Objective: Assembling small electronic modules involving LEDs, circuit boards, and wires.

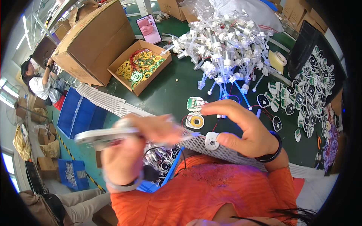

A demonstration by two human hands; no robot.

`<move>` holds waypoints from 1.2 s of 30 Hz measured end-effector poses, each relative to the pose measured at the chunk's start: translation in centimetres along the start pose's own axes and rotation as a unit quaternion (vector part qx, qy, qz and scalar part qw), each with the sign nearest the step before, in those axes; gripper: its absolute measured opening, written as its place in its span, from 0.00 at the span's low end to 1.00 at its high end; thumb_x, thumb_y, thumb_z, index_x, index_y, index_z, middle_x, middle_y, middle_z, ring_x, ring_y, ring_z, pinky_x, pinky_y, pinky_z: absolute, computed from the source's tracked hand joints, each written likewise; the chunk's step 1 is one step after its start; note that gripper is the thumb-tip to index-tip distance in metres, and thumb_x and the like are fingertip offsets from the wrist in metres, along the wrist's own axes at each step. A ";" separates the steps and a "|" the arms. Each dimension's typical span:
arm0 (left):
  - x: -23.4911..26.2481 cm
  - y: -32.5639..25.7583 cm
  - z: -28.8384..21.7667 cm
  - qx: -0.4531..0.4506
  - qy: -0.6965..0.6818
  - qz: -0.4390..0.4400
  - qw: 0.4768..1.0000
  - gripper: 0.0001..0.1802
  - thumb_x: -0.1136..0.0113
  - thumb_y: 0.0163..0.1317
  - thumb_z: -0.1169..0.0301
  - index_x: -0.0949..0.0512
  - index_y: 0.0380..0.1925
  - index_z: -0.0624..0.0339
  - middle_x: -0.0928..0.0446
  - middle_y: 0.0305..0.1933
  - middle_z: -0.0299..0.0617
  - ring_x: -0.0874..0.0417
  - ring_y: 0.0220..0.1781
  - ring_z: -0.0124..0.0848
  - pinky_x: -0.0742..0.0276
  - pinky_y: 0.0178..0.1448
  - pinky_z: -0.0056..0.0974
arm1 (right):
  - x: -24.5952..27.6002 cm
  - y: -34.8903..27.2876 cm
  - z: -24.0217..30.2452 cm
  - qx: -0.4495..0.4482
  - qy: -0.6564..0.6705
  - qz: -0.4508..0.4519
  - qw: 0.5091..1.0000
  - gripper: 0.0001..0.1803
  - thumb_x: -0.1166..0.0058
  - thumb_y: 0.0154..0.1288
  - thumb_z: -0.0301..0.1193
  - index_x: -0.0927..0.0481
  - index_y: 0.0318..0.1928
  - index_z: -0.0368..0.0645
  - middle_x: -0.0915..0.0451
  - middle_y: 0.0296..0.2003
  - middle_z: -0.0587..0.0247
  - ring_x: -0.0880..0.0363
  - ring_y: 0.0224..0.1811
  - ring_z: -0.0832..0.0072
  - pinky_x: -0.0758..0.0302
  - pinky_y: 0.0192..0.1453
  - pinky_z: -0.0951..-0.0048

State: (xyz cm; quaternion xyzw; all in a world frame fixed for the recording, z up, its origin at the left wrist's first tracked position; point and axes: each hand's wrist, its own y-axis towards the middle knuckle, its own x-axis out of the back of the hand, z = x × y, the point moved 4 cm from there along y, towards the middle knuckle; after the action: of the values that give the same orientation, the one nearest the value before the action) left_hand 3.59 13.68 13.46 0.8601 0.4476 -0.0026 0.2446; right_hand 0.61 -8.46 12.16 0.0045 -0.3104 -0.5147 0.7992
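My left hand, smeared by motion, is closed around a long white tool whose kind I cannot make out. My right hand has thumb and forefinger spread wide above the table's near edge. Its thumb tip meets or overlaps a white oval cover with small holes. Close to the forefinger tip lies a white oval piece with a green circuit board. Just below it is another white piece with a yellow-ringed disc. Thin red wires run among these pieces.
Clear plastic tube assemblies form a big heap at the back. White oval pieces with boards are piled at right. A shallow carton holds yellow and green wired discs, beside a large cardboard box. A phone leans behind.
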 end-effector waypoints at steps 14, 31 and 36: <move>27.1 -21.5 9.3 0.209 0.374 -0.377 0.821 0.10 0.53 0.71 0.71 0.23 0.38 0.63 0.24 0.31 0.35 0.25 0.34 0.22 0.30 0.38 0.29 | 0.7 -6.6 -7.3 -0.253 0.081 0.020 0.964 0.11 0.49 0.67 0.29 0.20 0.41 0.34 0.19 0.37 0.58 0.20 0.40 0.73 0.26 0.47 0.73; 17.1 -40.9 38.8 0.513 0.624 0.223 0.545 0.16 0.54 0.67 0.62 0.22 0.49 0.48 0.31 0.63 0.43 0.29 0.64 0.46 0.26 0.58 0.56 | 0.1 -9.9 -8.5 -0.315 0.049 0.044 0.947 0.14 0.49 0.71 0.33 0.20 0.48 0.36 0.15 0.37 0.62 0.17 0.41 0.77 0.23 0.48 0.75; 19.5 -40.8 40.1 0.483 0.559 0.160 0.655 0.20 0.48 0.62 0.69 0.24 0.55 0.48 0.31 0.64 0.47 0.27 0.62 0.48 0.27 0.61 0.52 | 0.6 -9.8 -8.0 -0.301 0.040 -0.006 0.953 0.13 0.48 0.70 0.33 0.19 0.47 0.37 0.15 0.36 0.63 0.17 0.39 0.78 0.23 0.45 0.75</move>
State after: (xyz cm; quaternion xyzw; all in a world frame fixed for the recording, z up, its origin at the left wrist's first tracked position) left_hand -7.58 31.24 -43.22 0.7545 0.2911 0.3021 -0.5048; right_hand -3.30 -16.09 2.81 -0.2133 -0.1086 -0.5884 0.7723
